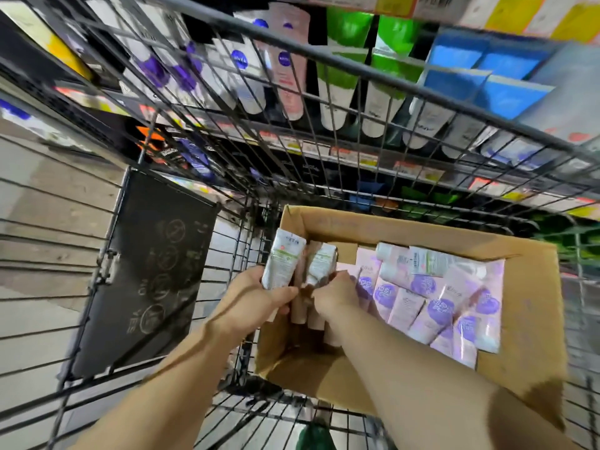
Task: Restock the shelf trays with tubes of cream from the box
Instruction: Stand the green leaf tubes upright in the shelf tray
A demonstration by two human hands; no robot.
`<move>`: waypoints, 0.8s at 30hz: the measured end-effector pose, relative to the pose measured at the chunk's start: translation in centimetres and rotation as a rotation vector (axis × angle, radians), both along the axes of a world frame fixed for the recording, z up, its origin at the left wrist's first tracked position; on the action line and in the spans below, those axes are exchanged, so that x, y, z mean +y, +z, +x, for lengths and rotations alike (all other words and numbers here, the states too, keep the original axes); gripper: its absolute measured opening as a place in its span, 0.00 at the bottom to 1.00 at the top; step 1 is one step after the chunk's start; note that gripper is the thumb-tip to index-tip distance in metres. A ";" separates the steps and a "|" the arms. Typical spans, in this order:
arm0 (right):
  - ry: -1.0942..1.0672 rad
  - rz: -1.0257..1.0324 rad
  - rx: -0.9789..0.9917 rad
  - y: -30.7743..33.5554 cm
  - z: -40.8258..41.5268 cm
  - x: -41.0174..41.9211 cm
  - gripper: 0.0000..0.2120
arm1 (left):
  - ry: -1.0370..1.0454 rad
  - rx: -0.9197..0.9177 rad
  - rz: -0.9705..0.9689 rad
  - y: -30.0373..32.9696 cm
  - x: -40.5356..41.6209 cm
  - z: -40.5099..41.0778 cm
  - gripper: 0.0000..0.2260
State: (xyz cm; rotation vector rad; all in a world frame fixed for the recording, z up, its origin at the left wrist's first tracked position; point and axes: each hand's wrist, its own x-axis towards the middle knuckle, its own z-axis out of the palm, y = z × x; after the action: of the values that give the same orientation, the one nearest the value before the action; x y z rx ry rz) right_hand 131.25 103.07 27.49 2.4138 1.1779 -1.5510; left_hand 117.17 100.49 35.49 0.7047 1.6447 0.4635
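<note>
An open cardboard box [529, 306] sits in a wire shopping cart. Inside it lie several pink tubes of cream with purple logos [435, 306]. My left hand [256, 297] grips a bunch of tubes [285, 264] held upright over the box's left end, their printed backs facing me. My right hand [337, 293] is closed on the same bunch from the right, with caps showing below the fingers. Behind the cart stand shelf trays [292, 102] with upright tubes in white, pink, green and blue.
The cart's wire walls [324, 53] rise between me and the shelves. A black fold-down seat panel [146, 274] stands at the cart's left. Price labels line the shelf edges [357, 157]. Floor tiles show at the far left.
</note>
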 end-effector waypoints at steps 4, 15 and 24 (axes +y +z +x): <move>-0.275 -0.163 0.483 2.0 3.2 -0.3 0.25 | -0.103 0.018 0.018 1.3 0.0 0.2 0.05; -0.238 -0.165 1.010 20.1 9.7 1.9 0.15 | -0.259 -0.445 -0.058 14.5 3.4 5.6 0.12; -0.296 0.237 0.967 33.1 21.0 1.1 0.11 | -0.472 -0.174 0.260 24.8 6.4 16.5 0.23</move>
State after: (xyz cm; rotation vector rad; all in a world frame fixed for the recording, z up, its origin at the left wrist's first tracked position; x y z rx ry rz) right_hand 152.28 104.22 60.59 1.9978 1.1400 -3.0075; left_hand 133.70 106.89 60.33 1.1768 1.2141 0.3846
